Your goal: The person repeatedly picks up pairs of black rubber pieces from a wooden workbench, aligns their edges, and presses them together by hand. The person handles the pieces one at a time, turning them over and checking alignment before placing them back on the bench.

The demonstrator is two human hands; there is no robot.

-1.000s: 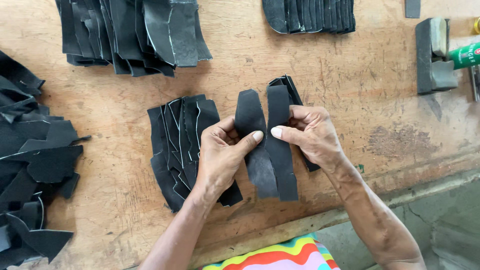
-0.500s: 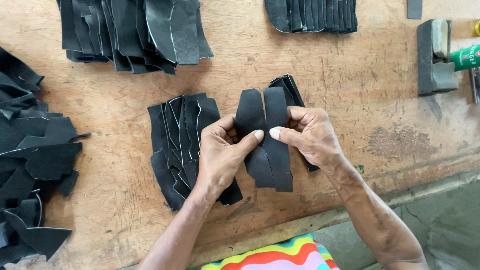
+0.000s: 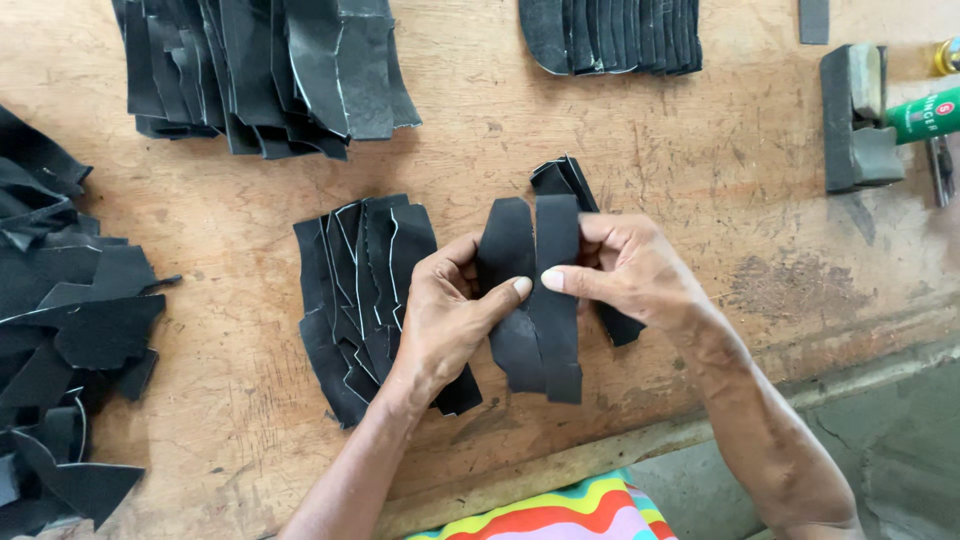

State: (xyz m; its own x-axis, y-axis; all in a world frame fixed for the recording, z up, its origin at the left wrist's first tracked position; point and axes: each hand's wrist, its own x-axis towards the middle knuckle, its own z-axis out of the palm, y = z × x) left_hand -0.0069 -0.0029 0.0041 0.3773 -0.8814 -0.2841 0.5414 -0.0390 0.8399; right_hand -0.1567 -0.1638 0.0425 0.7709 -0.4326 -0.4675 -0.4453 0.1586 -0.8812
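1. the left hand (image 3: 445, 315) pinches the left of two black leather strips (image 3: 508, 290), thumb pressed on its front and fingers curled behind it.
2. the right hand (image 3: 630, 270) clamps the right black strip (image 3: 558, 300) the same way, thumb tip on the front and fingers tucked behind.
3. the two strips are held upright side by side, long edges touching or nearly so, with both thumb tips almost meeting at the seam. they hover over the middle of the wooden workbench (image 3: 230, 430), toward its near edge.
4. just left of the hands a fanned pile of black cut pieces (image 3: 355, 290) lies flat on the bench; the left wrist covers its lower right part.
5. behind the right hand a smaller bundle of black pieces (image 3: 565, 178) pokes out, partly hidden.
6. at the far edge lie a big stack of black pieces (image 3: 270, 70) on the left and a neat row of black pieces (image 3: 610, 35) further right.
7. a loose heap of black offcuts (image 3: 60, 320) spreads along the left edge.
8. near the far right corner sit a dark grey block (image 3: 855, 120) and a green can (image 3: 925, 115), lying on its side.
9. a bright striped cloth (image 3: 560, 515) shows below the near edge.
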